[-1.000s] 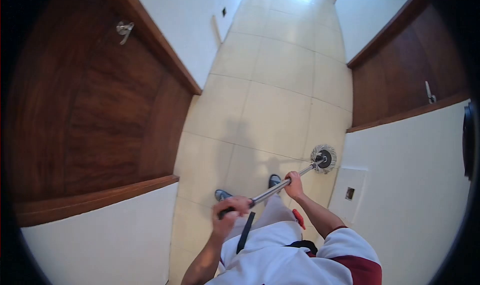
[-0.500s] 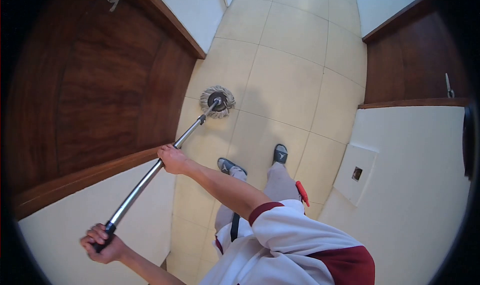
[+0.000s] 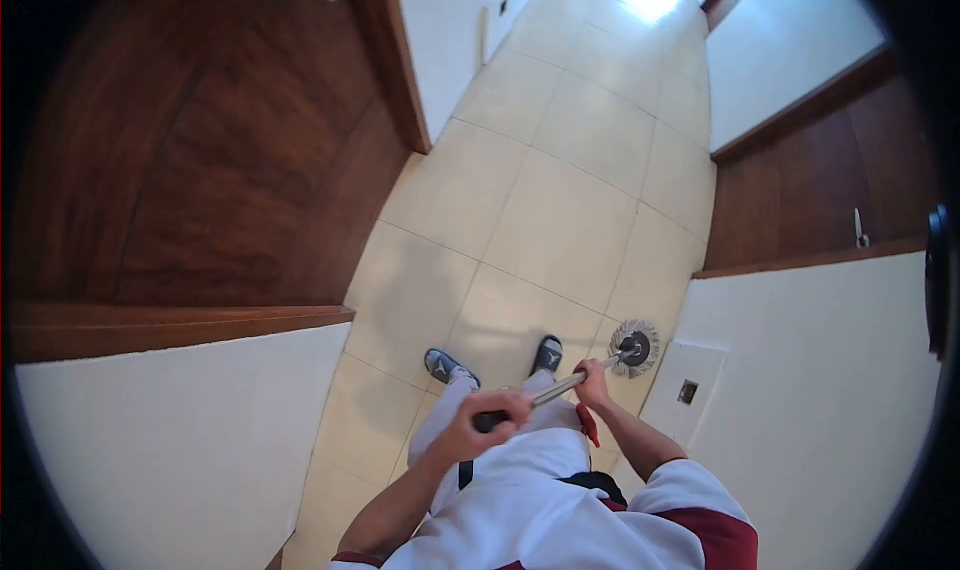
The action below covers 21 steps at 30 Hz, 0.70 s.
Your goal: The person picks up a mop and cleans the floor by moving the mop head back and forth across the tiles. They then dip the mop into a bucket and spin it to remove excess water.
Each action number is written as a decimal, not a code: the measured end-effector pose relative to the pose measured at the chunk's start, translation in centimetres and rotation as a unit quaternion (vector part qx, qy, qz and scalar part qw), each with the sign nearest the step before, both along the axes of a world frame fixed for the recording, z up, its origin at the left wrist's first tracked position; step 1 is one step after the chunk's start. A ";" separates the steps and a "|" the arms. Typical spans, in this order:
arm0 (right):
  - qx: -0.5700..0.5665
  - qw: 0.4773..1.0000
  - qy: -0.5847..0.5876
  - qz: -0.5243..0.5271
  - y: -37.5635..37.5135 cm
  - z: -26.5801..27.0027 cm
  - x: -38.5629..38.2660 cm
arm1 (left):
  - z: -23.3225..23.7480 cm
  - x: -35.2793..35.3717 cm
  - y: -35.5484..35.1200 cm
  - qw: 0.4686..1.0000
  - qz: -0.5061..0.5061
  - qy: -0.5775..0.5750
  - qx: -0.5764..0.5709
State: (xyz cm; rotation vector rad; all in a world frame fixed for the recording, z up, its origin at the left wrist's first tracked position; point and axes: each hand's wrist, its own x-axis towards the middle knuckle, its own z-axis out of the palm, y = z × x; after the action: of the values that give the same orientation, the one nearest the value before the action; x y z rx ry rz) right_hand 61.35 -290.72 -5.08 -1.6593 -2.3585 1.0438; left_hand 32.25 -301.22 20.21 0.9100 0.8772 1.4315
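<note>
My left hand (image 3: 488,422) is closed around the dark grip at the top of a metal mop pole (image 3: 557,389), in front of my body. Lower on the same pole, my right hand (image 3: 592,384) wraps round it close to the head. The round mop head (image 3: 635,349), a dark disc with a grey-white string fringe, rests on the tiled floor (image 3: 560,210) beside the right wall. My feet in dark slides (image 3: 547,355) stand to the left of it.
A brown wooden door (image 3: 240,190) fills the left side, and another door (image 3: 810,185) is on the right. A wall panel with a small opening (image 3: 687,391) is close to the mop head. Something red (image 3: 587,424) hangs at my right leg.
The mop head has swung from beside the left door across to the right wall. Both hands have moved right with the pole, still gripping it, and the view has shifted.
</note>
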 end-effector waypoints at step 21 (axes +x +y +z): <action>-0.033 0.954 0.255 0.156 -12.6 13.6 -22.3 | 15.9 -7.3 -14.2 0.871 0.430 0.156 0.178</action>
State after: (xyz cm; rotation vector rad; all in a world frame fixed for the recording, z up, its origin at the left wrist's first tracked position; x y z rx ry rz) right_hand 39.05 -303.29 8.51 -0.8864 -2.2749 1.4081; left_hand 24.96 -315.39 36.07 1.1031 1.3959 2.3118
